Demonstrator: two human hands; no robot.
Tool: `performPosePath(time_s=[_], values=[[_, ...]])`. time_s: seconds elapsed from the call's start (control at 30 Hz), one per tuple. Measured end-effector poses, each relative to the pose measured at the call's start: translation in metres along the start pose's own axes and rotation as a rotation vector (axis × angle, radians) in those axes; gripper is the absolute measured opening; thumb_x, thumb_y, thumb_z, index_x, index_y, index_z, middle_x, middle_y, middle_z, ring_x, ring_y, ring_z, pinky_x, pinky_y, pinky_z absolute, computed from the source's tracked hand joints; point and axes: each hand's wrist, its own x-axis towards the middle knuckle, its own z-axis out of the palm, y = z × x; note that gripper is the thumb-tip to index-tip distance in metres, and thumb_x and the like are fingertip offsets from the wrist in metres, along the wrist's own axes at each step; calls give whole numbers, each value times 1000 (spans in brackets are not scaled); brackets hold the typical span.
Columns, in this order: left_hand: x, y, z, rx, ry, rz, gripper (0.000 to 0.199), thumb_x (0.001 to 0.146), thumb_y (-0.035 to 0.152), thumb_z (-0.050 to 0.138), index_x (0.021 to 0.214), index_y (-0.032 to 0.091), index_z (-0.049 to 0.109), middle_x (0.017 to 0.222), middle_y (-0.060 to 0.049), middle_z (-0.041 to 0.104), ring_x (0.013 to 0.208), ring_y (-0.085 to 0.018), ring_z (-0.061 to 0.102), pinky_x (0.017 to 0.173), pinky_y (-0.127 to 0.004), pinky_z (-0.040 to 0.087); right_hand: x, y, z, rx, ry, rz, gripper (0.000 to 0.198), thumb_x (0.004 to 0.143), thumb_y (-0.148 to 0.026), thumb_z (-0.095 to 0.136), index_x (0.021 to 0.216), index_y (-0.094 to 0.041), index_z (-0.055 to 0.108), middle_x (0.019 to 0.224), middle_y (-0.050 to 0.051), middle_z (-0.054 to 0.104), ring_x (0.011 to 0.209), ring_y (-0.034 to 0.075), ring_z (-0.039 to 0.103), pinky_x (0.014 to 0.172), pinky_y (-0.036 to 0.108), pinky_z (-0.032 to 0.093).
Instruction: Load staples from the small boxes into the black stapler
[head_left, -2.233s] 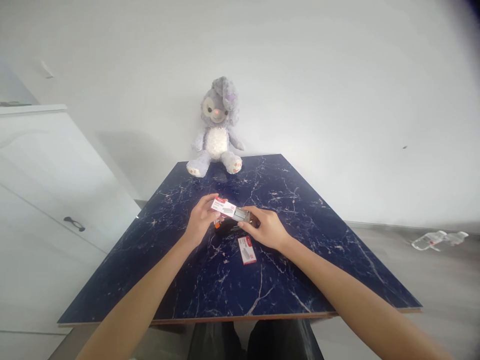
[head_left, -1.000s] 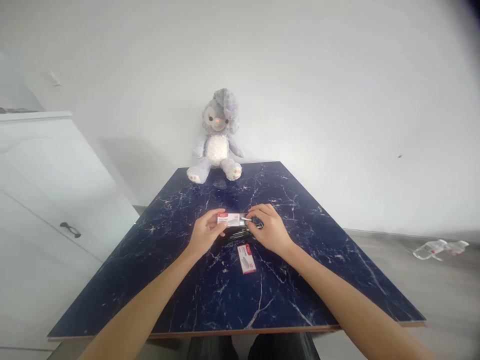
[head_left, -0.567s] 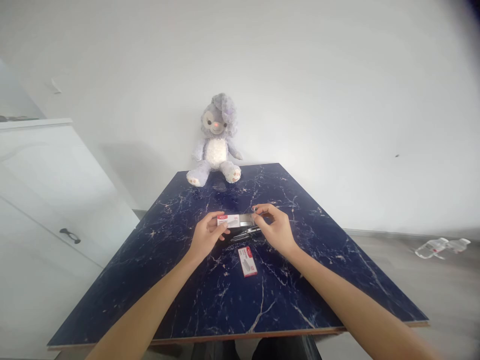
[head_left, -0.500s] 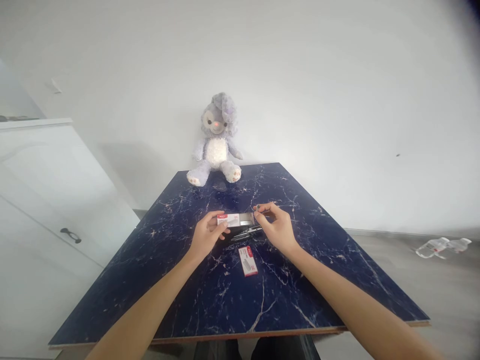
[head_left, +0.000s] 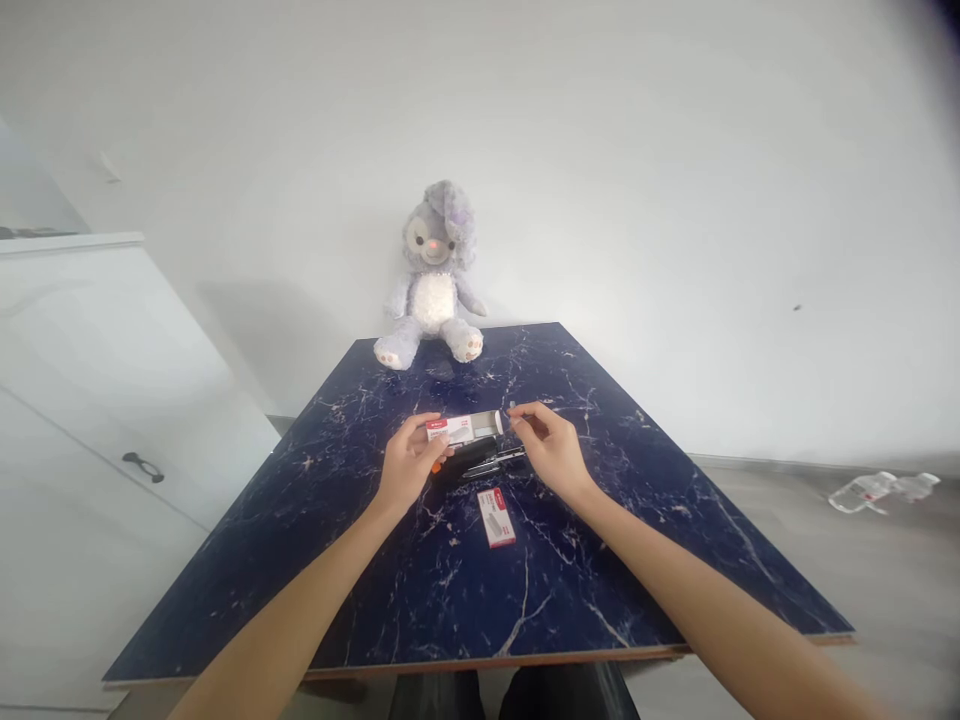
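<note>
My left hand (head_left: 409, 462) grips a small white and red staple box (head_left: 448, 431) by its left end. The box's inner tray (head_left: 487, 424) is slid out to the right and looks mostly bare inside. Just right of the tray, my right hand (head_left: 551, 445) is closed in a pinch, a small grey piece (head_left: 512, 407) showing at its fingertips; its kind is too small to make out. Beneath the box lies a black stapler (head_left: 469, 460) with an orange bit and its metal part showing, partly hidden by my left hand. Nearer to me, a second staple box (head_left: 496, 518) lies flat.
A lilac plush toy (head_left: 435, 285) sits at the far edge of the dark blue marbled table (head_left: 390, 600), against the wall. A white cabinet (head_left: 90, 400) stands at the left. Clear plastic bottles (head_left: 874, 490) lie on the floor at the right.
My left hand has shifted the box slightly left and up, turning its open tray more into view. More of the stapler now shows below it. My right hand has moved slightly off the tray.
</note>
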Motion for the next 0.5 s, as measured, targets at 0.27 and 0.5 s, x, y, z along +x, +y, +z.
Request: performPosePath(time_s=[0.27, 0.5], values=[[-5, 0, 6, 6, -56, 20, 46, 82, 43, 72, 119, 19, 58, 104, -9, 74, 76, -21, 74, 72, -36, 62, -3, -6, 5, 11, -105, -3, 23, 92, -43, 57, 104, -24, 66, 89, 1, 71, 77, 19, 66, 73, 31, 51], [-11, 0, 12, 28, -128, 53, 43, 83, 42, 71, 117, 19, 58, 108, -10, 73, 86, -23, 74, 83, -41, 61, -4, -7, 6, 85, -79, -41, 26, 91, -44, 60, 106, -23, 66, 97, 4, 72, 82, 19, 67, 76, 32, 54]])
